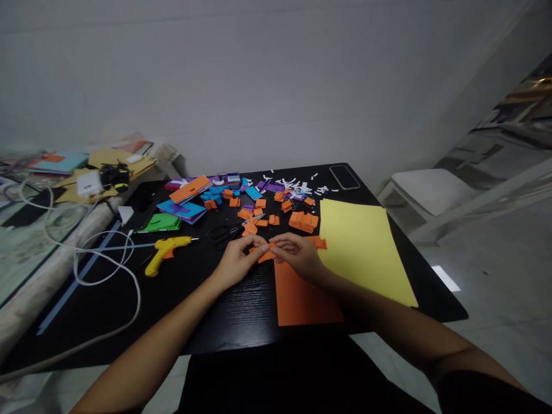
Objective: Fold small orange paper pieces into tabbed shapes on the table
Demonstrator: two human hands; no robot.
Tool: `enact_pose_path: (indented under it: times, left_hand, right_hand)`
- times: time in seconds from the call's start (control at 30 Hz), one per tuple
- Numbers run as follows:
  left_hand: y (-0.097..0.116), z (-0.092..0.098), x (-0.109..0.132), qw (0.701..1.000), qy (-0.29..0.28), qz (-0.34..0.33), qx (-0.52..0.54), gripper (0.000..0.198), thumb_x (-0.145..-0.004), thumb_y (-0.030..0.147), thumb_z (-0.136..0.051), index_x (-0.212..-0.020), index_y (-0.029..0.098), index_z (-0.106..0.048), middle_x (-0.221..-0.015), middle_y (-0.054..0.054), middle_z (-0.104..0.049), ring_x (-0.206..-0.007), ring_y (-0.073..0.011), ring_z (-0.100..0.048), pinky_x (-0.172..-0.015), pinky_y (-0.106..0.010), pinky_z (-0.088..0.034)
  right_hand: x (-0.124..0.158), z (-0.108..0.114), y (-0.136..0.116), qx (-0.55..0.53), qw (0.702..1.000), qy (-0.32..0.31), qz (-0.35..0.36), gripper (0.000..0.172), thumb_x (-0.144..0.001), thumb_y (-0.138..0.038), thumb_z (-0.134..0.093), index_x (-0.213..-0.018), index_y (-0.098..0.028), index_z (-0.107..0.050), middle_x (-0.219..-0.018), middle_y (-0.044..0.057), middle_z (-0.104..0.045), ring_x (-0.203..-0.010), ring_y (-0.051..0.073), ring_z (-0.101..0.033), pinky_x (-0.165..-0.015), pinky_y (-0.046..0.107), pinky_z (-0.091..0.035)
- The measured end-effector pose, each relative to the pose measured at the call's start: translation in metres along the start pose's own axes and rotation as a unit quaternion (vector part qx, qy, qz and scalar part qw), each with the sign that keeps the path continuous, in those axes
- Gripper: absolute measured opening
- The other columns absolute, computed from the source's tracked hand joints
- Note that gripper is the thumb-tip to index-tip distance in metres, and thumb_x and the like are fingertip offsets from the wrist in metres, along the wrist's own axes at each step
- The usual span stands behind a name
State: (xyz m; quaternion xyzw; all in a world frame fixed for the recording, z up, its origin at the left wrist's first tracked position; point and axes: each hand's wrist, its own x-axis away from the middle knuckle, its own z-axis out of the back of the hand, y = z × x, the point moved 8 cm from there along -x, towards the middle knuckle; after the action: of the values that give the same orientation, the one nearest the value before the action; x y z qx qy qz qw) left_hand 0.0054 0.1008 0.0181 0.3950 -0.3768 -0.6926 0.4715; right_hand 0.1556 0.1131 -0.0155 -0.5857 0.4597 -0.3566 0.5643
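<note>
Your left hand (242,256) and right hand (298,256) both pinch the orange piece (266,253), which sits at the far left corner of the sheet (307,305). Its long axis seems to run sideways from hand to hand, so neither is nearer (your grip hides part of it). Your right is above the sheet, your left beyond its left edge; the yellow paper (362,247) lies right of the sheet.

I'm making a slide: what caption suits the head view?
Left hand and right hand hold a small orange paper piece over a black table, a yellow glue gun lying to the left.
</note>
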Motion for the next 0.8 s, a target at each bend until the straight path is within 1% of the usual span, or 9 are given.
enact_pose_path:
  times: [0.2, 0.4, 0.6, 0.7, 0.8]
  left_hand:
    - [0.0024, -0.0001, -0.0007, 1.0, -0.006, 0.001, 0.015, 0.026, -0.09, 0.042, -0.069, -0.088, 0.017, -0.073, -0.078, -0.002, -0.069, -0.07, -0.0147, -0.06, -0.067, -0.025, -0.048]
    - [0.0019, 0.0001, -0.0014, 1.0, -0.008, -0.004, 0.018, 0.023, -0.091, 0.04, -0.068, -0.089, 0.017, -0.073, -0.081, -0.002, -0.07, -0.071, -0.0146, -0.06, -0.068, -0.025, -0.047]
    - [0.0054, -0.0014, -0.0007, 1.0, -0.016, -0.007, 0.006, 0.026, -0.092, 0.041, -0.066, -0.086, 0.016, -0.07, -0.077, -0.002, -0.067, -0.071, -0.0146, -0.06, -0.067, -0.025, -0.047]
    - [0.0071, -0.0022, 0.0007, 1.0, -0.016, -0.013, -0.022, 0.027, -0.093, 0.042, -0.065, -0.085, 0.017, -0.069, -0.078, -0.002, -0.068, -0.072, -0.0148, -0.061, -0.068, -0.025, -0.048]
    - [0.007, -0.0022, 0.002, 0.999, -0.011, -0.022, -0.037, 0.027, -0.094, 0.043, -0.064, -0.088, 0.017, -0.071, -0.079, -0.002, -0.07, -0.073, -0.0148, -0.062, -0.067, -0.024, -0.048]
  right_hand:
    - [-0.0007, -0.0001, 0.0012, -0.013, 1.0, -0.008, -0.013, 0.032, -0.076, -0.039, -0.083, -0.099, -0.02, -0.072, -0.078, 0.0, -0.075, -0.063, 0.013, -0.069, -0.063, 0.029, -0.061]
    - [-0.0002, 0.0003, 0.0017, -0.015, 1.0, -0.004, -0.024, 0.038, -0.075, -0.041, -0.084, -0.103, -0.019, -0.072, -0.077, 0.001, -0.074, -0.063, 0.015, -0.07, -0.064, 0.032, -0.062]
    - [-0.0002, 0.0025, 0.0025, 0.005, 1.0, 0.007, -0.017, 0.032, -0.074, -0.042, -0.085, -0.093, -0.019, -0.074, -0.078, 0.002, -0.076, -0.065, 0.015, -0.07, -0.062, 0.029, -0.061]
    - [0.0002, 0.0033, 0.0037, 0.014, 1.0, 0.01, -0.01, 0.033, -0.073, -0.044, -0.084, -0.092, -0.019, -0.074, -0.08, 0.003, -0.076, -0.064, 0.015, -0.071, -0.06, 0.029, -0.061]
    - [0.0005, 0.0035, 0.0054, 0.02, 1.0, 0.011, -0.007, 0.033, -0.073, -0.045, -0.084, -0.092, -0.019, -0.074, -0.081, 0.004, -0.077, -0.063, 0.015, -0.071, -0.06, 0.029, -0.061]
